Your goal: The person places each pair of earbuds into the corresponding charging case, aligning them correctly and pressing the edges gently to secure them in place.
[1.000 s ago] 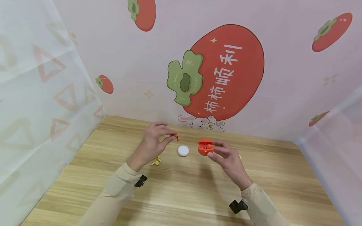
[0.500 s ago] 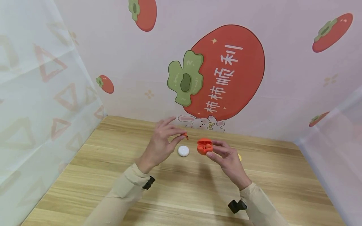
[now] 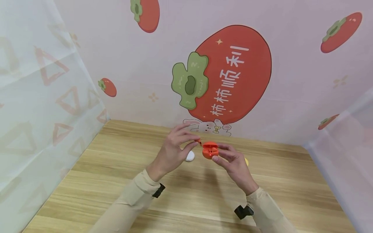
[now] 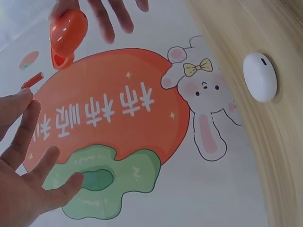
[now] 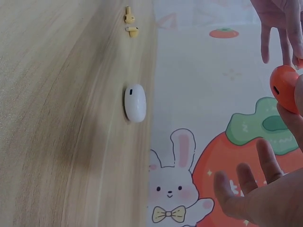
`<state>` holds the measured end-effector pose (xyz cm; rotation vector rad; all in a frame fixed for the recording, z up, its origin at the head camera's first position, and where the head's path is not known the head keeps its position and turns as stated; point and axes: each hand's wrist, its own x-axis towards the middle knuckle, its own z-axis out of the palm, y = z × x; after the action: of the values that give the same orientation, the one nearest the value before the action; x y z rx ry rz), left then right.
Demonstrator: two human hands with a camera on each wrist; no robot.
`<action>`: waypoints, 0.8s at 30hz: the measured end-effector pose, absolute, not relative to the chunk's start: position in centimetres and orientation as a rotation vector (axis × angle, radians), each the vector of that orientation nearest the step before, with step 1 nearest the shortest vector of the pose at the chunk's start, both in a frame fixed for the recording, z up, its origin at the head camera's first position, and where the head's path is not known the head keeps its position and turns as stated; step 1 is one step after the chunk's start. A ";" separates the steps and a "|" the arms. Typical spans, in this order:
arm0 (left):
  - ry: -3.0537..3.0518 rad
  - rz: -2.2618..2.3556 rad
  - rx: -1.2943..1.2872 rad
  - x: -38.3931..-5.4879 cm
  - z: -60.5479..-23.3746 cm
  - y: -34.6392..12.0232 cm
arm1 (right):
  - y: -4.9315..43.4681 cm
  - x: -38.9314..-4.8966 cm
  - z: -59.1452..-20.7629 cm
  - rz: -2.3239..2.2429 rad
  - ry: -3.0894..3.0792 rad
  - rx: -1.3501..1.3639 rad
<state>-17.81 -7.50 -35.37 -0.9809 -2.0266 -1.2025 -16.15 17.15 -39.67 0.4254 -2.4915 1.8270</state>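
Note:
My left hand pinches a red earbud between thumb and forefinger, its other fingers spread. The earbud's stem points toward the case in the left wrist view. Just to the right, my right hand grips a red earbud charging case with its lid up, held above the table. A red earbud appears to sit inside the case, though its details are small. A narrow gap separates the pinched earbud from the case. The right wrist view shows the case's back, with a dark port.
A white rounded case lies on the wooden table, partly behind my left hand. Two yellow earbuds lie further left. Something yellow peeks out behind my right hand. A printed cloth backdrop stands behind the table.
My left hand has moved right with the pinched earbud, closer to the case, and now covers part of the white case and the yellow earbuds. My right hand has shifted slightly left.

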 end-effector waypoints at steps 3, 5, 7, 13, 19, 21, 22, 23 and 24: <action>-2.033 -1.170 -0.971 -17.7 -35.4 -7.2 | 17.1 -16.2 -39.7 1.833 -2.480 0.441; -2.037 -1.154 -0.970 -17.6 -35.5 -6.9 | 17.1 -16.1 -39.7 1.830 -2.479 0.446; -2.046 -1.132 -0.968 -17.6 -35.6 -6.6 | 17.1 -16.1 -39.8 1.825 -2.482 0.448; -2.086 -1.032 -0.961 -17.3 -35.8 -6.0 | 17.1 -16.1 -39.7 1.830 -2.484 0.443; -2.135 -0.970 -0.952 -17.1 -35.9 -5.6 | 17.1 -16.2 -39.8 1.835 -2.464 0.477; -2.148 -0.952 -0.948 -17.1 -36.0 -5.6 | 17.1 -16.2 -39.8 1.831 -2.462 0.485; -2.154 -0.946 -0.947 -17.0 -36.0 -5.5 | 17.1 -16.2 -39.8 1.831 -2.462 0.484; -2.159 -0.942 -0.946 -17.0 -36.0 -5.5 | 17.1 -16.2 -39.8 1.830 -2.462 0.484; -2.162 -0.937 -0.946 -17.0 -36.0 -5.5 | 17.1 -16.2 -39.9 1.829 -2.463 0.484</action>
<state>-17.00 -5.52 -35.99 -0.9460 -2.1619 -0.9373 -16.22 17.07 -39.86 0.4841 -2.4629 1.8294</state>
